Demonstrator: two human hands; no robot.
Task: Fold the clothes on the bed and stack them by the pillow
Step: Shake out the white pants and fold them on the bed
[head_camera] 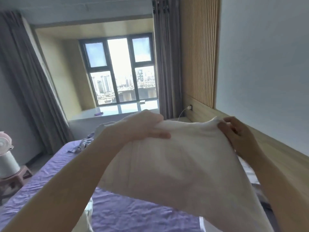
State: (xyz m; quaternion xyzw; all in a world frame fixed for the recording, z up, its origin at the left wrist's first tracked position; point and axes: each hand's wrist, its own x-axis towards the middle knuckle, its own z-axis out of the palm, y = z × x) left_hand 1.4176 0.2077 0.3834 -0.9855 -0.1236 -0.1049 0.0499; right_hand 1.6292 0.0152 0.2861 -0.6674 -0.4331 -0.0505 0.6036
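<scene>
White garment [180,158]: was held up in the air above the purple bed [127,213].
Left hand [143,126]: gripped its upper left edge, fingers curled over the cloth.
Right hand [237,133]: pinched its upper right corner.
Other clothes [83,144]: lay crumpled farther down the bed.

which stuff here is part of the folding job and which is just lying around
Part of the job:
- white garment, gripped by left hand and right hand
- crumpled clothes
- bed

Just lying about:
- fan on a stool
- charger
- purple item on the sill
</scene>
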